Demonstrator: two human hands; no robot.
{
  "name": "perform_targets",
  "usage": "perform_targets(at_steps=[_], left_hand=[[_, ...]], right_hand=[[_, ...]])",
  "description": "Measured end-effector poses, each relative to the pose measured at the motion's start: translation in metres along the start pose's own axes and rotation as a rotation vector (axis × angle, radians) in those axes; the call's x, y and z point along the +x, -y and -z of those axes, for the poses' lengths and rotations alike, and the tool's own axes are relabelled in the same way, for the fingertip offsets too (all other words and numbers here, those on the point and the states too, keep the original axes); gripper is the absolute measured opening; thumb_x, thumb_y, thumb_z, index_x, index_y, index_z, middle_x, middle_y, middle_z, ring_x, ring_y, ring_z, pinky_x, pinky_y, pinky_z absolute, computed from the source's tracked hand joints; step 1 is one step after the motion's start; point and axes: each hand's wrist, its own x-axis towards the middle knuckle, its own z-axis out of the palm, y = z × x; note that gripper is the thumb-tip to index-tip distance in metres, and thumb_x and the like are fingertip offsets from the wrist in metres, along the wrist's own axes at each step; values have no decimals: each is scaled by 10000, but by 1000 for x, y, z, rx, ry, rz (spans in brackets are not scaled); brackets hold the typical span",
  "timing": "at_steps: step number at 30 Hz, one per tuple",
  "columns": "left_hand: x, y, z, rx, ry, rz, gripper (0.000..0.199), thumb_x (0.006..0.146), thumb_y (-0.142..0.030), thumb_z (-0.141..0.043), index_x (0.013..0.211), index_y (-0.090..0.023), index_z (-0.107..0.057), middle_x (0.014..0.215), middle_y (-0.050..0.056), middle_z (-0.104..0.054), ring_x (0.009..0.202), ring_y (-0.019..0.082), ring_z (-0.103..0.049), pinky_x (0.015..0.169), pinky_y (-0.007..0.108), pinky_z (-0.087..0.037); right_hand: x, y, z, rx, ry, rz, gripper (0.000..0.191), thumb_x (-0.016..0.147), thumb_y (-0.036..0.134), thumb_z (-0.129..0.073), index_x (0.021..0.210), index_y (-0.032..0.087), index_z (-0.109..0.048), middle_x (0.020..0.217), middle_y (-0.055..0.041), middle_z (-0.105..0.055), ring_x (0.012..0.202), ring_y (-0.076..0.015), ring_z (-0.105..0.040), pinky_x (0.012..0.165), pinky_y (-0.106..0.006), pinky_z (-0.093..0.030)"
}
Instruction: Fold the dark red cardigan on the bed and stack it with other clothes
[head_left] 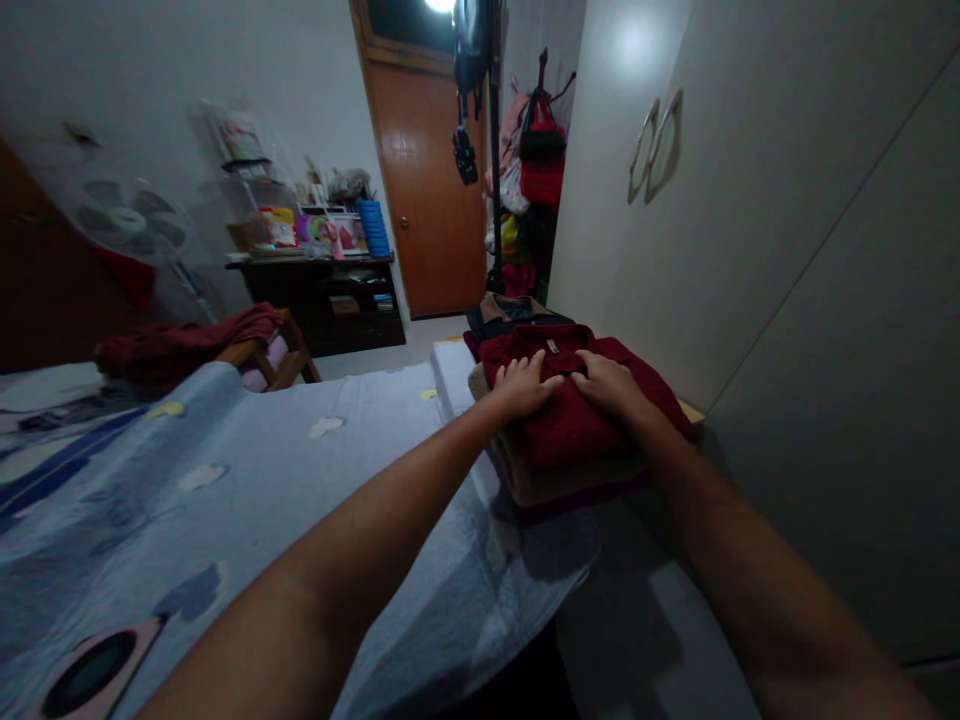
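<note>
A folded dark red collared shirt [570,430] lies on top of a stack of folded clothes at the bed's right side. My left hand [527,385] rests on the shirt's left part just below the collar, fingers spread. On the right part, my right hand [609,383] lies over the cloth with its fingers stretched toward the collar. Both hands press on the fabric from above, and neither visibly grips it. Beneath are a beige folded garment [540,490] and a darker red one. Behind the shirt sits a dark garment with a brown collar [510,308].
A blue patterned bedsheet [360,440] covers the bed at left. White wardrobe doors [750,200] rise close on the right. A pink-framed round-faced object [94,670] lies at the lower left. Farther back are a fan [131,220], a dark cabinet [352,325] and a brown door [427,190].
</note>
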Motion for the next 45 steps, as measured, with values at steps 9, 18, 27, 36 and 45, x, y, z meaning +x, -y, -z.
perform_targets(at_steps=[9,18,27,36,45], left_hand=[[-43,-2,-17,154,86,-55,811,844,-731,-308,1488,-239,-292,1595,122,-194,1462,374,-99,1149,513,-159],[-50,-3,-27,202,38,-52,784,854,-709,-301,1473,-228,-322,1583,127,-233,1456,373,-138,1141,515,-173],[-50,-4,-30,198,39,-47,798,845,-716,-297,1473,-224,-327,1578,121,-249,1456,372,-135,1144,512,-167],[-50,-3,-31,186,13,-59,770,853,-704,-319,1456,-227,-361,1571,120,-267,1453,367,-155,1146,514,-175],[-105,16,-42,-26,-254,-233,574,967,-511,-303,1472,-239,-328,1585,46,-253,1467,177,-160,1190,399,-161]], right_hand=[[-39,21,-6,-57,75,49,432,945,313,-298,1221,191,-608,1321,-97,-596,1181,-238,-549,950,-340,-404],[-46,18,-19,-147,65,97,458,959,307,-287,1307,172,-553,1435,-97,-494,1311,-220,-440,1064,-350,-325],[-46,19,-24,-118,52,49,450,953,320,-302,1297,198,-563,1432,-78,-500,1302,-221,-452,1051,-370,-344],[-48,22,-21,-89,39,47,419,947,316,-313,1234,214,-602,1388,-69,-545,1251,-216,-494,1013,-352,-366],[-56,39,-10,-7,-64,30,371,927,319,-394,1206,202,-606,1275,-99,-625,1246,-273,-487,1052,-460,-294]])
